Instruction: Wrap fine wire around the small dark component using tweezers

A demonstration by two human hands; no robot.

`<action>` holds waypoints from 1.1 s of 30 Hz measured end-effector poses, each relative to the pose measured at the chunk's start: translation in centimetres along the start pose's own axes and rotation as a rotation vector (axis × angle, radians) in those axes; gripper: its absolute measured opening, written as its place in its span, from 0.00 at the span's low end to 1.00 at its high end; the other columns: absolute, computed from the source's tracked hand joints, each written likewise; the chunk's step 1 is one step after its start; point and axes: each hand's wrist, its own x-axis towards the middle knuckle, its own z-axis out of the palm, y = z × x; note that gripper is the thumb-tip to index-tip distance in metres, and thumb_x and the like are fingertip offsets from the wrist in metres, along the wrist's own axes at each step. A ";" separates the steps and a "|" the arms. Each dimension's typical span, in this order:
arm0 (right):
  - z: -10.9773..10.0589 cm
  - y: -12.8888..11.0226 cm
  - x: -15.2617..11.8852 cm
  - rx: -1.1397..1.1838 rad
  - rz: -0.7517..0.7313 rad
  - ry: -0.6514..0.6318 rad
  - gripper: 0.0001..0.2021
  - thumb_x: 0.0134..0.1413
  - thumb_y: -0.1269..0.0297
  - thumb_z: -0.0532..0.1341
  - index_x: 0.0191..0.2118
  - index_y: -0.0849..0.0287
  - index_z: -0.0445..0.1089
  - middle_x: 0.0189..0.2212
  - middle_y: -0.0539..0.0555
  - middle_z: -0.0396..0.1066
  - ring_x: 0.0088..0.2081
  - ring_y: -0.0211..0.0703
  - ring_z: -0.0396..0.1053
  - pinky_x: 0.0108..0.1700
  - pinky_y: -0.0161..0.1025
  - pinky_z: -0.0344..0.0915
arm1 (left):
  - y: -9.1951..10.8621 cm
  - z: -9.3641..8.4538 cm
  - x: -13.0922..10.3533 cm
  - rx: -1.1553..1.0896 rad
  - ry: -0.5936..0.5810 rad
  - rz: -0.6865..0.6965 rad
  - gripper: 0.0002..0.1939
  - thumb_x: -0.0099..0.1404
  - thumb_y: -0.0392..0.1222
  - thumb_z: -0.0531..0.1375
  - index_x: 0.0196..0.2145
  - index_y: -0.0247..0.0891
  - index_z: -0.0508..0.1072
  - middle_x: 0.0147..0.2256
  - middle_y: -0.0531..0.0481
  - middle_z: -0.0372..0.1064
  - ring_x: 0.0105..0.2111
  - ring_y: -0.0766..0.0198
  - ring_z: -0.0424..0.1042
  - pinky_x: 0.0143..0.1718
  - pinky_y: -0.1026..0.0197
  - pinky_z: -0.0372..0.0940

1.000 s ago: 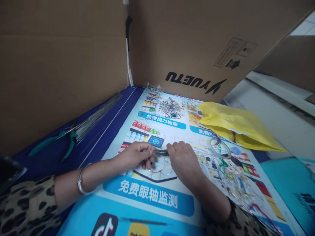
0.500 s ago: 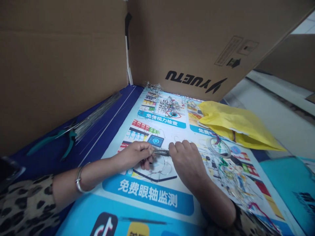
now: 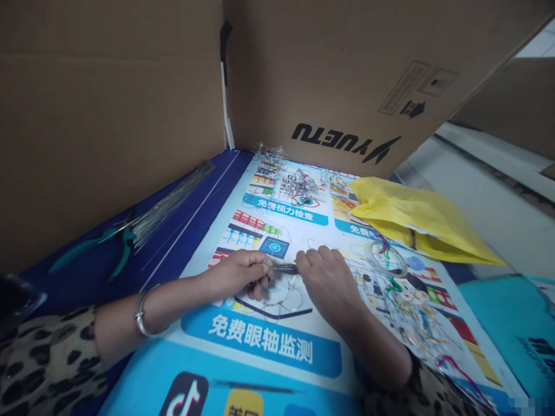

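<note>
My right hand (image 3: 327, 283) is wrapped round a pair of pliers, whose dark metal jaws (image 3: 285, 268) stick out to the left; the handles are hidden in the fist. At the jaw tips my left hand (image 3: 247, 273) pinches thin wire, though the fingers cover the exact spot. Fine bent wire (image 3: 284, 306) loops down below both hands, over the printed sheet (image 3: 316, 320).
Left lie teal-handled pliers (image 3: 125, 251) and a bundle of straight wires (image 3: 169, 205). Wire pieces (image 3: 303, 184) and colored wires (image 3: 411, 323) lie about. A tape roll (image 3: 403, 267), yellow bag (image 3: 420, 211) and teal bag (image 3: 498, 312) are right. Cardboard walls (image 3: 269, 69) stand behind.
The right fist and the plier jaws have turned very slightly. The left hand keeps its pinch at nearly the same spot.
</note>
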 end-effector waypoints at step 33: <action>-0.2 -0.3 -0.3 0.054 0.032 0.018 0.06 0.51 0.74 0.54 0.34 0.59 0.65 0.26 0.52 0.66 0.30 0.42 0.60 0.32 0.39 0.46 | 0.1 -0.1 0.1 0.077 -0.048 -0.042 0.10 0.62 0.43 0.52 0.29 0.34 0.64 0.22 0.55 0.64 0.18 0.74 0.65 0.20 0.71 0.55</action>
